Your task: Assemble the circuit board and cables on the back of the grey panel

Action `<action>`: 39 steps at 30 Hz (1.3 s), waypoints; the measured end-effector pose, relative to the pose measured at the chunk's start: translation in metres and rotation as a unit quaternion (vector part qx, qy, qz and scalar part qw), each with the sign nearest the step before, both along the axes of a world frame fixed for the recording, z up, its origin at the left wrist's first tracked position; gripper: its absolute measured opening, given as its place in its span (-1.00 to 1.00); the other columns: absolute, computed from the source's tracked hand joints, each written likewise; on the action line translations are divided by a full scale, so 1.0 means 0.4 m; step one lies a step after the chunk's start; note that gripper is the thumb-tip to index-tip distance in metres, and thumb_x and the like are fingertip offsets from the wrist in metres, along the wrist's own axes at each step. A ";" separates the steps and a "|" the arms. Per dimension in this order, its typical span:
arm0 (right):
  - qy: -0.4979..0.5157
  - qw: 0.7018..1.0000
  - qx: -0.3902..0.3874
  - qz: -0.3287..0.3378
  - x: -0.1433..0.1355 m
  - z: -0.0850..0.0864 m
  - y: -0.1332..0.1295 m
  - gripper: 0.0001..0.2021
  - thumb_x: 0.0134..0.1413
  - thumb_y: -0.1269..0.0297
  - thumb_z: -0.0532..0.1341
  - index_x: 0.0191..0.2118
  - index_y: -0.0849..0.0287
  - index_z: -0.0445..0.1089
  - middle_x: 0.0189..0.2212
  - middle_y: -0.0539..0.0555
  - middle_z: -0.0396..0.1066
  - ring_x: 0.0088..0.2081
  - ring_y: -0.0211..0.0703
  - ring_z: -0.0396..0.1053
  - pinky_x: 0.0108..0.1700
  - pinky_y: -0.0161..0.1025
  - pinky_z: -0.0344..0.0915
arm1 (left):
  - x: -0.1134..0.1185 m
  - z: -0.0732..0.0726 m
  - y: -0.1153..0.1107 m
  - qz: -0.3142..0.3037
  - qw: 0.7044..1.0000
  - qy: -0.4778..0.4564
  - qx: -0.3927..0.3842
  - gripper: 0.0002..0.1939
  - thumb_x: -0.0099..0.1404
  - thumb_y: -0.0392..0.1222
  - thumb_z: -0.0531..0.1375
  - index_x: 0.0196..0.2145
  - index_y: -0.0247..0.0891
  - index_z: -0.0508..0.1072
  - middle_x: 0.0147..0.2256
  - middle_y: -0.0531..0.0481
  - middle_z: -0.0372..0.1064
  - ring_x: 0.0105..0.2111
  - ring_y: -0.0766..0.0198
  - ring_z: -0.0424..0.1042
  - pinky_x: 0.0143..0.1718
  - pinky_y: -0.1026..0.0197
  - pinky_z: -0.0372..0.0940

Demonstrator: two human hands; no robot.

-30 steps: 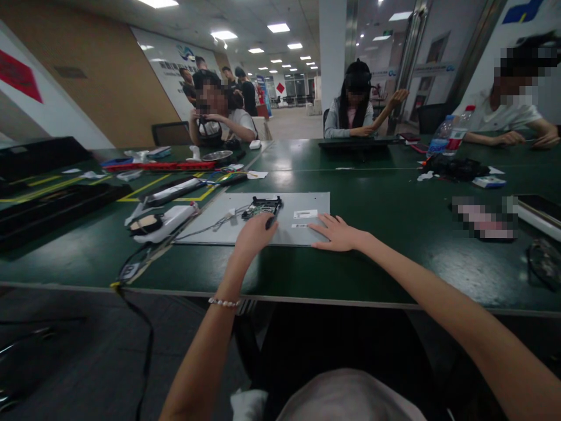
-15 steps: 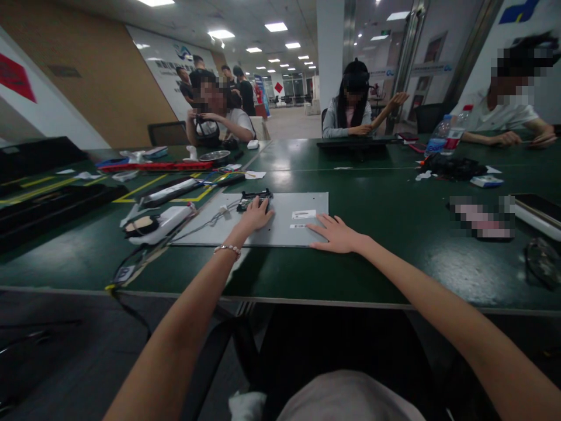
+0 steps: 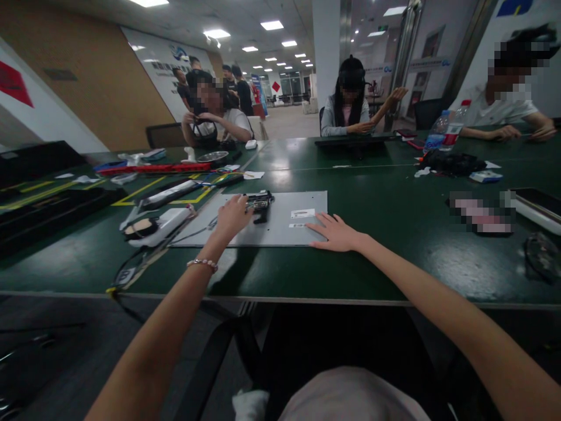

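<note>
A flat grey panel [image 3: 280, 234] with white labels lies on the green table. On its upper middle sits a small dark circuit board [image 3: 261, 202] with black parts at its ends. My left hand [image 3: 234, 214], its fingers bent and close together, is closed at the board's left end; the fingertips are partly hidden. A grey cable [image 3: 193, 235] runs from under that hand toward the left. My right hand [image 3: 335, 233] rests open, fingers spread, on the panel's right edge and the tabletop beside it.
Left of the panel lie a white device [image 3: 164, 225] with cables and a long white-and-black bar [image 3: 170, 192]. To the right are a phone-like device [image 3: 537, 207], bottles [image 3: 453, 130] and a black bundle [image 3: 451, 166]. Other people sit across the table.
My left hand has moved left from on top of the circuit board to its left end. The board now looks turned, with a black part pointing nearer to me. My right hand stays put.
</note>
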State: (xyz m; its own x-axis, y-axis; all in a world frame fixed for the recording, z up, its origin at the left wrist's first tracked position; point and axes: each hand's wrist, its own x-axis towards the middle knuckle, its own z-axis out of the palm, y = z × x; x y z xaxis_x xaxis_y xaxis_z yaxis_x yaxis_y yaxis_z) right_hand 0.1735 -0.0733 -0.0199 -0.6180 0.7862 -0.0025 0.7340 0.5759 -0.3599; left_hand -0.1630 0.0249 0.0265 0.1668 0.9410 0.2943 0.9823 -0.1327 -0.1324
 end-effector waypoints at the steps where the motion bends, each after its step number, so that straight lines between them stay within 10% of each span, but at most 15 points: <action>1: 0.000 1.000 0.000 0.000 0.000 -0.001 0.001 -0.11 0.18 -0.43 -0.17 0.47 0.00 -0.17 0.48 0.11 -0.47 0.45 0.30 -0.44 0.38 0.29 -0.39 | -0.022 0.008 0.001 0.020 1.000 0.012 0.007 -0.49 0.38 -0.12 0.04 0.23 -0.30 0.28 0.22 -0.30 0.23 0.15 -0.10 0.30 0.11 -0.02 0.24; 8: -0.002 1.000 -0.002 -0.001 -0.001 -0.004 0.001 -0.11 0.18 -0.44 -0.18 0.47 -0.01 -0.18 0.48 0.09 -0.47 0.45 0.29 -0.44 0.39 0.29 -0.38 | -0.121 0.036 0.022 0.135 0.985 0.081 -0.068 -0.62 0.33 -0.32 -0.03 -0.05 -0.30 0.51 -0.08 -0.31 0.48 -0.05 -0.03 0.45 -0.08 0.08 0.33; 16: -0.004 1.000 0.000 -0.005 -0.002 -0.001 -0.001 -0.12 0.20 -0.42 -0.18 0.47 0.00 -0.16 0.48 0.11 -0.47 0.44 0.31 -0.43 0.38 0.30 -0.38 | -0.044 0.113 0.109 0.134 0.989 -0.013 0.057 -0.55 0.45 -0.22 -0.11 0.08 -0.39 0.46 -0.06 -0.33 0.48 -0.04 -0.06 0.45 -0.03 0.00 0.31; 28: -0.007 1.000 0.007 -0.011 -0.012 0.009 0.004 -0.11 0.18 -0.44 -0.17 0.46 0.01 -0.12 0.48 0.18 -0.39 0.45 0.28 -0.40 0.38 0.30 -0.35 | 0.142 0.015 0.283 0.016 0.993 -0.091 -0.068 -0.52 0.35 -0.45 -0.04 0.16 -0.41 0.42 0.11 -0.35 0.40 0.10 0.03 0.39 0.08 0.13 0.24; 39: -0.005 1.000 0.002 -0.007 -0.008 0.009 0.003 -0.11 0.19 -0.43 -0.15 0.47 0.01 -0.14 0.48 0.15 -0.38 0.45 0.27 -0.39 0.39 0.27 -0.34 | 0.053 0.008 0.245 0.021 0.989 -0.145 0.017 -0.47 0.38 -0.32 -0.06 0.28 -0.40 0.24 0.23 -0.26 0.28 0.17 0.07 0.31 0.18 0.10 0.16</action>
